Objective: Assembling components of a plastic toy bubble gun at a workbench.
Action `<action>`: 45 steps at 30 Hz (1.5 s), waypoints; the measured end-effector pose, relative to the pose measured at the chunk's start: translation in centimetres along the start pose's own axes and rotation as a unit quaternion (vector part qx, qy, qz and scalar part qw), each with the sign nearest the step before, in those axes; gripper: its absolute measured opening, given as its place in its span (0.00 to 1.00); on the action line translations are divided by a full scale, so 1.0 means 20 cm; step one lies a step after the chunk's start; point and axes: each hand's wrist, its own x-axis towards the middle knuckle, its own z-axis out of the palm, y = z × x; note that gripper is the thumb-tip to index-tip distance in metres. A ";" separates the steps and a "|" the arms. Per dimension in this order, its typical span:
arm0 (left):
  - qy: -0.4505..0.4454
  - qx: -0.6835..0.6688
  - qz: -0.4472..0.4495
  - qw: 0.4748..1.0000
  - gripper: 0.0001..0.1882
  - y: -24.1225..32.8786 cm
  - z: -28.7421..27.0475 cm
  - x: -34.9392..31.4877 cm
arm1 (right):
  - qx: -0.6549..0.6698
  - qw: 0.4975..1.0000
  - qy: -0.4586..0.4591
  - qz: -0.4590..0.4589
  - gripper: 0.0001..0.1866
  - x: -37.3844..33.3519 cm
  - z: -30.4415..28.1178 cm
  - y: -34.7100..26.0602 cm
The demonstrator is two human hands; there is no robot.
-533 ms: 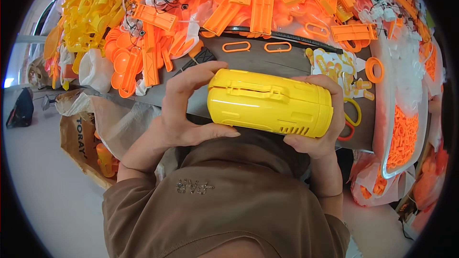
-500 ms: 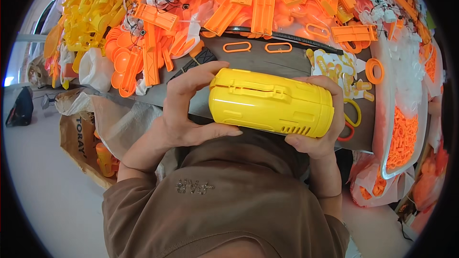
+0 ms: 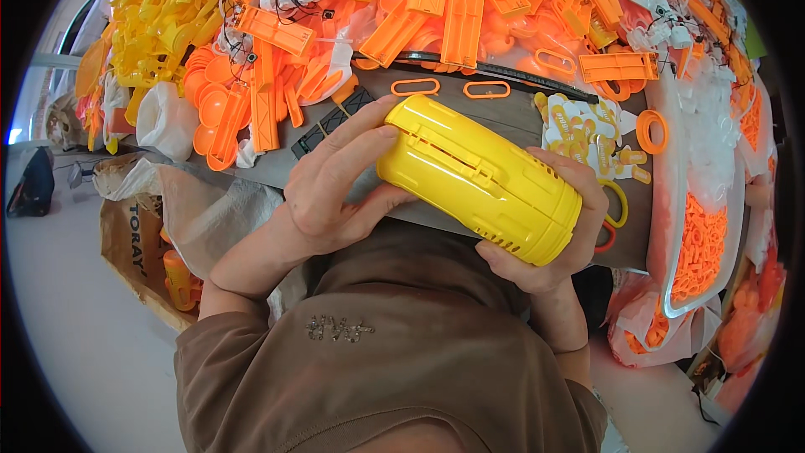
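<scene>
Both my hands hold a yellow plastic cylinder case (image 3: 482, 176) with ribbed slots and a latch strip along its side. It lies tilted, its left end raised toward the table. My left hand (image 3: 331, 180) wraps that left end, fingers spread over the top. Under the lower right end, my right hand (image 3: 553, 226) cups the case, its fingers curling up the far side. I hold the case above the grey table edge (image 3: 511, 113), close to my brown shirt.
Heaps of orange plastic parts (image 3: 453, 0) and yellow parts (image 3: 163, 8) cover the table's far side. Two orange oval rings (image 3: 415, 86) lie on the table. A white tray (image 3: 671, 201) of small orange pieces stands at the right. Bags (image 3: 180, 210) hang at the left.
The yellow case has tipped from level to slanting, its left end up and its right end down. My left hand shifted over the raised end; my right hand dropped slightly.
</scene>
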 end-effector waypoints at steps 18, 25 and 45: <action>-0.085 -0.117 -0.021 0.989 0.28 -0.02 -0.05 0.10 | 0.180 0.977 -0.013 0.115 0.42 -0.05 -0.02 0.07; 0.049 -0.365 -0.209 0.906 0.33 0.02 0.13 0.01 | 0.157 0.981 0.027 0.112 0.43 -0.06 0.02 0.05; -0.131 -0.042 0.039 0.990 0.37 -0.03 0.07 0.15 | 0.037 0.998 -0.043 -0.008 0.43 -0.05 0.00 0.07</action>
